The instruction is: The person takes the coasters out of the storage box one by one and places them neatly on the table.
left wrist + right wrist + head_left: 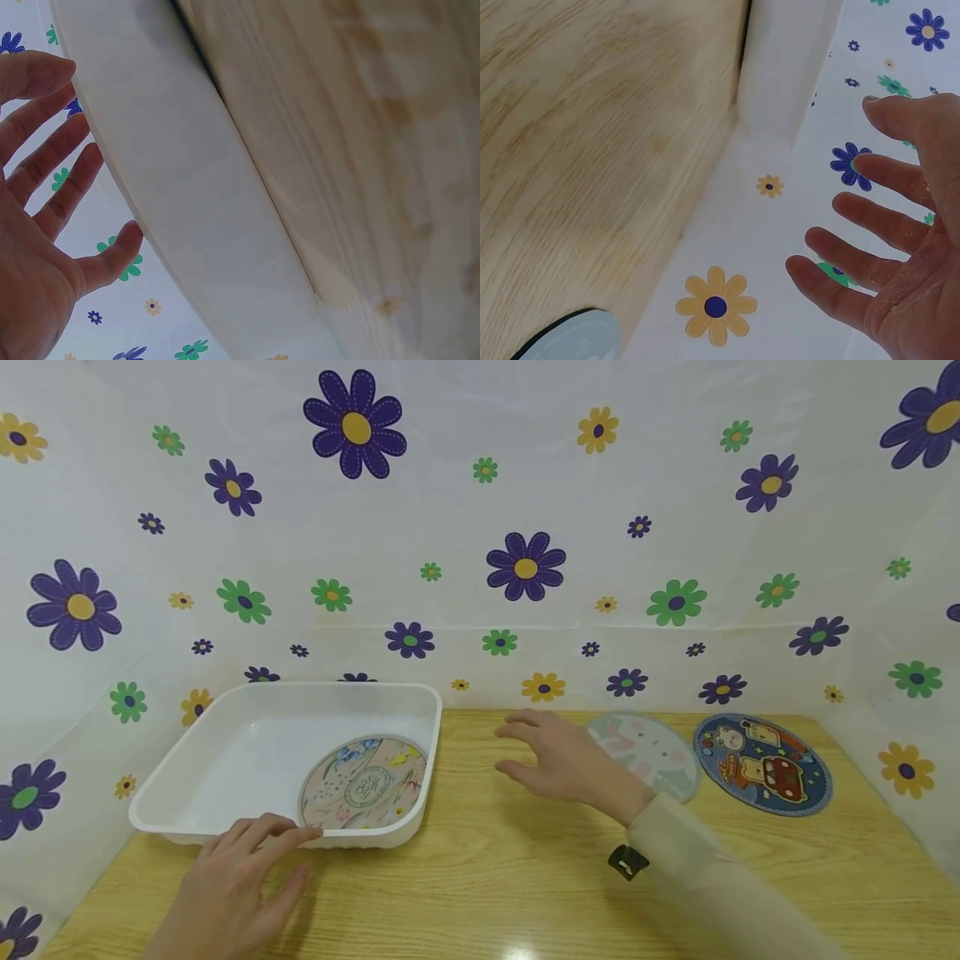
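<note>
1. The left hand (232, 877) grips nothing: its fingers are relaxed, the tips touching the near rim of a white tray (225, 768).
2. The right hand (558, 760) is empty too, fingers loosely spread above the table (487, 877), to the right of the tray and apart from it.
3. Just beyond the left fingertips, inside the tray, a pink mat (367, 785) lies flat at the right end; it is round, with blue and yellow flowers and a ringed, lettered emblem in the middle.
4. Beyond the right wrist, partly hidden by it, lies a pale green mat (652, 747) with pink and white patches.
5. Farther right of that hand, beside the pale one, lies a dark blue mat (765, 764) showing cartoon animals and a red car.
6. Behind everything, past both hands, hangs a white flowered cloth (525, 485).
</note>
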Demonstrator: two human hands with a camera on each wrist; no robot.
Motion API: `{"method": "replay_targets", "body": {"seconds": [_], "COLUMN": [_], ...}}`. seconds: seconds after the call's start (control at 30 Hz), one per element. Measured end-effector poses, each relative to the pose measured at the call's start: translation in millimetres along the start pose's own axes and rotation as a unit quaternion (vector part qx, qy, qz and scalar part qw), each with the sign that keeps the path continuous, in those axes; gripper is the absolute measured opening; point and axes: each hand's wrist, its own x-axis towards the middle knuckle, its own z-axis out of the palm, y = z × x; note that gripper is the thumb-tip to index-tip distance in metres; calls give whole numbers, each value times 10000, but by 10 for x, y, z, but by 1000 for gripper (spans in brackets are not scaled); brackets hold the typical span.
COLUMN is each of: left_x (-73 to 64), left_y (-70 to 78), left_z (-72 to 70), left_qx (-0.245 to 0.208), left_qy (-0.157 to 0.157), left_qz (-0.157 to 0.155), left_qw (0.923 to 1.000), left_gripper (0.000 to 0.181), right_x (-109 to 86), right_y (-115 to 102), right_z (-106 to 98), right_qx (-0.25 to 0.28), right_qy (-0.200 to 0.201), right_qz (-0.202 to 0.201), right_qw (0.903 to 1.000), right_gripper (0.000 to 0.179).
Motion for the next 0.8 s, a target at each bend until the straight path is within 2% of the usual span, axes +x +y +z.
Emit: {"method": "replay_targets", "body": {"seconds": [0.3, 0.8], "left_x": [18, 1], "left_y": [10, 3], "left_z": [-10, -10], "left_qx": [-21, -100], "left_qy": [-79, -61], "left_qz": [-62, -28], "left_qw": [9999, 9999], "left_gripper": [40, 39], "right_x": [145, 439], "right_y": [-151, -427], "right_z": [54, 210], "right_qx": [144, 238], "right_qy": [-24, 4], "right_qz": [-169, -705], "right_qw": [9998, 9972], "right_gripper": [41, 38]}}
